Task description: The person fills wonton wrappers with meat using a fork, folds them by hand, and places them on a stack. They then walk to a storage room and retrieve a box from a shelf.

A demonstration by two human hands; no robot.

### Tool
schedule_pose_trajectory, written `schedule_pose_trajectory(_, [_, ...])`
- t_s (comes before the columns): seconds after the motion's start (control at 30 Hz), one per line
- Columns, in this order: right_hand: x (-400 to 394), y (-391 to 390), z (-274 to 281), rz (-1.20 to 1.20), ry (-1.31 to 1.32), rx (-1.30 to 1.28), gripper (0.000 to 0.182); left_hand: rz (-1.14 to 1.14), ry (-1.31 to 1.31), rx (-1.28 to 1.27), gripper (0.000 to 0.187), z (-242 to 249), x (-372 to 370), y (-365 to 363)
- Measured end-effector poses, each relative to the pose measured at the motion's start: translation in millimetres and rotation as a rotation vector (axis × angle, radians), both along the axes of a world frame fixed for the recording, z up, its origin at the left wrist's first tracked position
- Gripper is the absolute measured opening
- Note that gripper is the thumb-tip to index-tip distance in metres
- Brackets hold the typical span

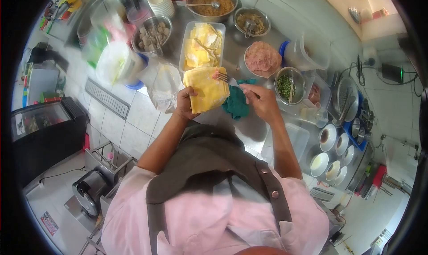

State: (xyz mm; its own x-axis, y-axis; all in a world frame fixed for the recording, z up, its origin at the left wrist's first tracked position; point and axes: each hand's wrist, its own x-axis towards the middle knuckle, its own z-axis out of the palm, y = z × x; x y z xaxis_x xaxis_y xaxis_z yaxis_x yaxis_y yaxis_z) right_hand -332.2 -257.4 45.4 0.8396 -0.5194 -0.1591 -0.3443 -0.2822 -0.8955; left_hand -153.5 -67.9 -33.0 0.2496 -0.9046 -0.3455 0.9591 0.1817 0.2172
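My left hand (183, 104) pinches the yellow sheets (209, 92) by one side (wise, as they're likely limp, tearable); my right hand (262, 101) has fingers closed around a fork (225, 78).

A slotted grate (107, 99) lies among floor tiles (143, 116) near a black cabinet (55, 143).

I see pale pink shirt (191, 215) filling six o'clock, cloth lightly creased. Left sleeve (129, 188) at eight, right sleeve (299, 196) between four and five, both loose, same pink, arms bare beyond. Dark grey-brown apron (196, 165) over shirt, fabric bunched in folds. Left strap (155, 219) toward seven, flat, plain. Right strap (281, 210) near five, same dark cloth, carrying two round studs (275, 194). I make out pointed pink collar tip (164, 246) toward seven, at bottom edge. Left hand (185, 103), right hand (264, 102) bare.
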Motion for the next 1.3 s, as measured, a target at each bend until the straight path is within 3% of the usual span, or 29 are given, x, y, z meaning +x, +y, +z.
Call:
schedule_pose_trajectory(0.13, [7.0, 1.9, -22.2, 0.009, 0.023, 0.156, 0.023, -0.037, -0.035, 0.01, 0.068, -11.5, 1.2, -0.7])
schedule_pose_trajectory(0.27, [6.1, 15.0, -24.3, -0.053, 0.034, 0.092, 0.023, -0.045, -0.112, 0.077, 0.068, -16.5, 5.2, -0.5])
schedule_pose_trajectory(0.33, [4.1, 25.1, -37.4, -0.04, -0.2, -0.411, 0.026, -0.008, -0.124, 0.096, 0.059, -5.5, 3.3, -5.4])
schedule_pose_trajectory(0.53, [4.5, 47.2, -48.1, -0.032, -0.215, -0.756, 0.03, 0.097, -0.044, 0.145, 0.059, 10.9, -7.5, -14.6])
schedule_pose_trajectory(0.63, [4.0, 49.6, -47.1, -0.036, -0.216, -0.767, 0.03, 0.112, -0.261, 0.259, 0.056, 11.5, -13.1, -22.8])
schedule_pose_trajectory(0.87, [-11.9, 38.8, -55.1, -0.058, -0.255, -0.599, 0.031, 0.195, -0.228, 0.356, 0.05, -11.6, -1.8, -20.0])
schedule_pose_trajectory(0.93, [-23.4, 30.6, -55.0, -0.159, -0.181, -0.498, 0.033, 0.201, -0.237, 0.342, 0.051, -9.6, 4.5, -17.3])
schedule_pose_trajectory(1.03, [-46.4, -2.7, -71.2, -0.345, 0.049, -0.584, 0.041, 0.216, -0.232, 0.348, 0.052, -12.6, 10.6, -11.1])
schedule_pose_trajectory(1.13, [-46.9, -18.4, -84.9, -0.356, 0.209, -0.661, 0.043, 0.177, -0.24, 0.309, 0.053, -12.0, 7.4, -3.1])
schedule_pose_trajectory(1.3, [-28.4, -17.1, -98.9, -0.335, 0.156, -0.704, 0.043, 0.128, -0.13, 0.305, 0.055, -5.7, -3.1, -6.2])
